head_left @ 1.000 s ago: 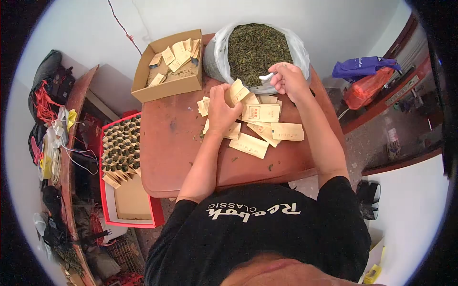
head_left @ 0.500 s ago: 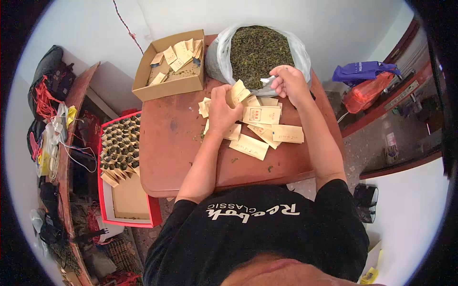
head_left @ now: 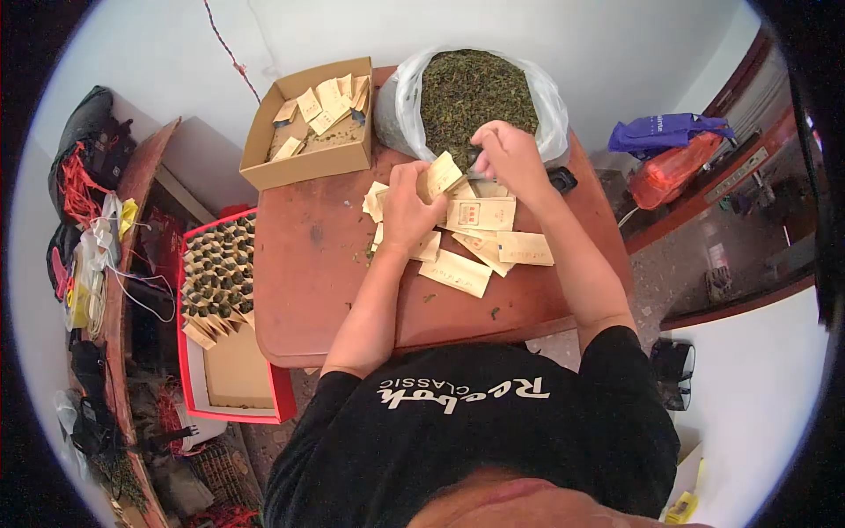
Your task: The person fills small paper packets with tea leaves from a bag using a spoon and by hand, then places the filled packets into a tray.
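My left hand (head_left: 408, 204) is closed around a small tan paper packet (head_left: 442, 174) held above the pile. Flat packets (head_left: 456, 272) lie spread beneath and beside it on the table, some with printed labels. My right hand (head_left: 512, 158) is closed at the near edge of a clear plastic bag (head_left: 553, 110) full of dark green dried tea leaves (head_left: 475, 92). The small whitish spoon in it showed half a second ago; its head is now hidden by the fingers and the leaves.
A cardboard box (head_left: 308, 167) with several packets stands at the back left of the reddish table (head_left: 308, 299). Lower left, a red box (head_left: 286, 392) holds rows of filled, upright packets (head_left: 216, 273). A dark object (head_left: 562, 180) lies right of the bag.
My right hand has turned and shifted slightly left over the tea, and the spoon has gone out of sight. The dark object beside the bag is now uncovered. My left hand stays on its packet.
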Motion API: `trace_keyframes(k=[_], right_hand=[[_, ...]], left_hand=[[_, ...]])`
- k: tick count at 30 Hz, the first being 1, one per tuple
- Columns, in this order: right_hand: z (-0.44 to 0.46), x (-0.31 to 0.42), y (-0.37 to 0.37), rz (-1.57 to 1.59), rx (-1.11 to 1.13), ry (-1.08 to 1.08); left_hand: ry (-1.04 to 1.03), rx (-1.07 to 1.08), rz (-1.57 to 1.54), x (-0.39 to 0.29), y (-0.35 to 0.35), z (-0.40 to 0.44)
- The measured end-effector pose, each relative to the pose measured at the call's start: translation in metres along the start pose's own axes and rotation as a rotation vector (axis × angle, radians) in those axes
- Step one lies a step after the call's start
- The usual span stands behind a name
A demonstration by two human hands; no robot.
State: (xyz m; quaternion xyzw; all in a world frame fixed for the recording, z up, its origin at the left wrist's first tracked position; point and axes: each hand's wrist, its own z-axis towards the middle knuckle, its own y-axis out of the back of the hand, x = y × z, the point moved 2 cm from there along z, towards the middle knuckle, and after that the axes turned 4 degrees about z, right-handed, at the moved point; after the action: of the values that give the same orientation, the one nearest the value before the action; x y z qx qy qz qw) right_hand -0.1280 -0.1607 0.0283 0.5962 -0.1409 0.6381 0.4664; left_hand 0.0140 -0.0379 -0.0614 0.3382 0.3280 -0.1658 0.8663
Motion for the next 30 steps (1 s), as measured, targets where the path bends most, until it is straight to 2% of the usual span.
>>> trace_keyframes(k=[6, 12, 15, 18, 21, 24, 27, 30], right_hand=[[-0.006, 0.010, -0.019, -0.390, -0.017, 0.382], [-0.005, 0.019, -0.004, -0.375, -0.061, 0.354], [-0.006, 0.019, -0.004, -0.363, -0.057, 0.340], [-0.013, 0.028, -0.012, -0.209, 0.047, 0.204], [-0.018, 0.033, -0.022, -0.232, 0.112, 0.250], [-0.018, 0.031, -0.026, -0.262, 0.077, 0.341], [-0.022, 0.032, -0.027, -0.286, 0.113, 0.338], [-0.031, 0.039, -0.025, -0.398, 0.114, 0.468]], left_hand=[[0.007, -0.022, -0.033, 0.000, -0.001, -0.001], [0.056, -0.015, -0.133, -0.001, 0.002, 0.000], [0.032, -0.040, -0.085, 0.001, 0.001, -0.001], [0.014, -0.043, -0.097, -0.002, 0.002, -0.002], [-0.030, -0.040, -0.067, -0.005, 0.002, -0.003], [-0.102, -0.065, -0.018, -0.013, 0.004, -0.004], [-0.046, -0.012, -0.057, -0.016, 0.006, -0.005], [-0.023, -0.031, -0.119, -0.011, 0.007, -0.002]])
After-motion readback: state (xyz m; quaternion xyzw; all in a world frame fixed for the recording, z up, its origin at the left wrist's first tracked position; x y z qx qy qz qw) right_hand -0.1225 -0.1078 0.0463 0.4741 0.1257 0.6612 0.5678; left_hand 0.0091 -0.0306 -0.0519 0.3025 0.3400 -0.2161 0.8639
